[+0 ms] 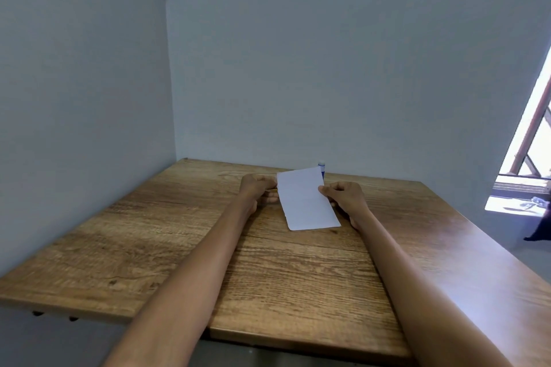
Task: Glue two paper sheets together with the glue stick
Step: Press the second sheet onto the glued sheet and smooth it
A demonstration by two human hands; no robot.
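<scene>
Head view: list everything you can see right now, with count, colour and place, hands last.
paper: one white sheet visible, possibly more stacked, far centre of the table, far edge lifted
glue stick: one, blue with a white top, upright just behind the paper, mostly hidden by it
table: one, brown wood grain, set into the wall corner
walls: two, pale grey-blue, behind and to the left
window: one, bright, brown frame, far right edge
left hand: one, fingers curled at the paper's left edge
right hand: one, pinching the paper's right edge
</scene>
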